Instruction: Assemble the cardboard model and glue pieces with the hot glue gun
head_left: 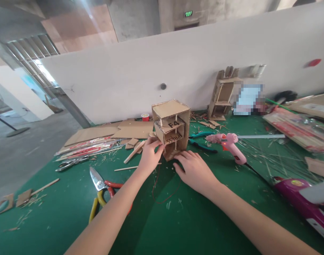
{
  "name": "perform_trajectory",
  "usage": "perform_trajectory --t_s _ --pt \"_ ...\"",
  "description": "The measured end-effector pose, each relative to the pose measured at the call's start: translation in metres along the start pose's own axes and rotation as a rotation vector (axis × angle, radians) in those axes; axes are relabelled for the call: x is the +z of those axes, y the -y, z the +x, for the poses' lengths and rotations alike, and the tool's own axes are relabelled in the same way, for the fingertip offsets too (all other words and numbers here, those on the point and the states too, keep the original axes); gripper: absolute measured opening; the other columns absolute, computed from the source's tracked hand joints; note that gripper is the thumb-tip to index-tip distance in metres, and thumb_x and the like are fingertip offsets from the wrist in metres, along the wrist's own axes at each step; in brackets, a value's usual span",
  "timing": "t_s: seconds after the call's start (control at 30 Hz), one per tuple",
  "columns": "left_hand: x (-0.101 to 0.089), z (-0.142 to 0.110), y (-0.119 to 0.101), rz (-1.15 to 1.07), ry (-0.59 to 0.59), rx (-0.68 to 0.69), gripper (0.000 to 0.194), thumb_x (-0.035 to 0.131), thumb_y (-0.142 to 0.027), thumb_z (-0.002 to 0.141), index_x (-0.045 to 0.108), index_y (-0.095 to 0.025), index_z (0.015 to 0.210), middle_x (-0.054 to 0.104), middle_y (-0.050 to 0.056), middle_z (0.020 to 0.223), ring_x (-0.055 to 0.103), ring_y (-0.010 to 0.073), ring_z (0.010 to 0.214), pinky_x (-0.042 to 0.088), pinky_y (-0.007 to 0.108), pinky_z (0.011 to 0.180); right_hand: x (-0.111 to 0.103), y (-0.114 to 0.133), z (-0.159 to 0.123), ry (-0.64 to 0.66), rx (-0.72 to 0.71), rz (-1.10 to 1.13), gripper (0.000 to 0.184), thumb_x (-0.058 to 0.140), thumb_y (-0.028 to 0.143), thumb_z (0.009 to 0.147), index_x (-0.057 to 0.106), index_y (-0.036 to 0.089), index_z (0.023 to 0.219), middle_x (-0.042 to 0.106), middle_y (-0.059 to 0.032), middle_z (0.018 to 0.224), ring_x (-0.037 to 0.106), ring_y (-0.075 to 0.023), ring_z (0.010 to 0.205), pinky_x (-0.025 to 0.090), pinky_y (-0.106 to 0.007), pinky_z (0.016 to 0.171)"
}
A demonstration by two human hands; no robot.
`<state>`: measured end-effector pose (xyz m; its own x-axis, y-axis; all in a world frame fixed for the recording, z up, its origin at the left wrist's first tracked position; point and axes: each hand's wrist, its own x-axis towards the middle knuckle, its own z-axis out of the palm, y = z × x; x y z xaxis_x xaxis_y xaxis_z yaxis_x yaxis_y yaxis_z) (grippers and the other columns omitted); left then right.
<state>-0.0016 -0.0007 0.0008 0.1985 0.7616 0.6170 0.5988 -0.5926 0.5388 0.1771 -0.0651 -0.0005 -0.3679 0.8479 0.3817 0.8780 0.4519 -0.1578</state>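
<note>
A small cardboard structure with shelves (171,109) stands on the green table, its open side facing me and printed letters inside. My left hand (150,156) is at its lower left side, fingers curled and thumb bent in against the cardboard; the fingertips are partly hidden. On the right, my right hand (194,168) rests by the front edge of the base, fingers loosely bent and thumb apart, with nothing seen in it. A thin red wire (159,203) loops on the table between both hands.
Red-and-yellow-handled shears (98,181) lie left of my left forearm, pliers (71,163) beyond. Teal-handled pliers (204,146) and a pink glue gun (228,141) are at right, near a purple tool (297,191). Cardboard sheets (135,129) and a white partition (119,78) stand behind.
</note>
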Motion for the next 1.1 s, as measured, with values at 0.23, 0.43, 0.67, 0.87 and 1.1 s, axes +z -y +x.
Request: perform_trajectory --t_s 0.23,0.43,0.67,0.87,1.1 --pt "0.002 0.0018 0.0011 -0.013 -0.002 0.001 0.012 0.058 -0.016 0.086 0.07 -0.02 0.084 0.06 0.007 0.105 0.056 0.0223 0.109 0.041 0.044 0.104 0.0024 -0.0112 0.007 0.036 0.119 -0.073 0.033 0.041 0.026 0.092 0.062 0.014 0.114 0.068 -0.0101 0.102 0.063 -0.0239 0.092 0.042 -0.036 0.081" --pt "0.0032 0.0009 0.0031 -0.085 0.011 -0.014 0.014 0.056 -0.015 0.086 0.069 -0.021 0.086 0.055 0.007 0.117 0.055 0.0207 0.113 0.05 0.039 0.097 0.006 -0.0111 0.006 0.051 0.16 -0.084 0.037 0.04 0.028 0.092 0.06 0.012 0.118 0.069 -0.012 0.104 0.065 -0.025 0.087 0.044 -0.037 0.078" --pt "0.0028 0.0015 0.0017 -0.094 0.02 -0.024 0.013 0.057 -0.015 0.086 0.069 -0.02 0.085 0.051 0.008 0.121 0.046 0.0233 0.123 0.049 0.039 0.099 0.0054 -0.0121 0.0088 0.079 0.181 -0.063 0.04 0.04 0.031 0.092 0.055 0.013 0.124 0.07 -0.0113 0.102 0.066 -0.024 0.086 0.046 -0.035 0.074" --pt "0.0043 0.0008 0.004 -0.122 0.021 -0.044 0.013 0.057 -0.016 0.086 0.069 -0.021 0.084 0.049 0.008 0.12 0.046 0.023 0.123 0.049 0.041 0.1 0.0046 -0.0122 0.0082 0.089 0.176 -0.058 0.037 0.041 0.031 0.091 0.056 0.014 0.121 0.07 -0.0113 0.1 0.066 -0.0232 0.086 0.046 -0.034 0.073" --pt "0.0028 0.0014 0.0016 -0.088 0.028 -0.053 0.014 0.057 -0.017 0.086 0.07 -0.02 0.087 0.048 0.009 0.12 0.044 0.0246 0.125 0.046 0.041 0.102 0.0036 -0.0082 0.0054 0.084 0.079 -0.08 0.033 0.039 0.027 0.093 0.057 0.018 0.119 0.07 -0.0081 0.1 0.066 -0.0219 0.084 0.044 -0.032 0.072"
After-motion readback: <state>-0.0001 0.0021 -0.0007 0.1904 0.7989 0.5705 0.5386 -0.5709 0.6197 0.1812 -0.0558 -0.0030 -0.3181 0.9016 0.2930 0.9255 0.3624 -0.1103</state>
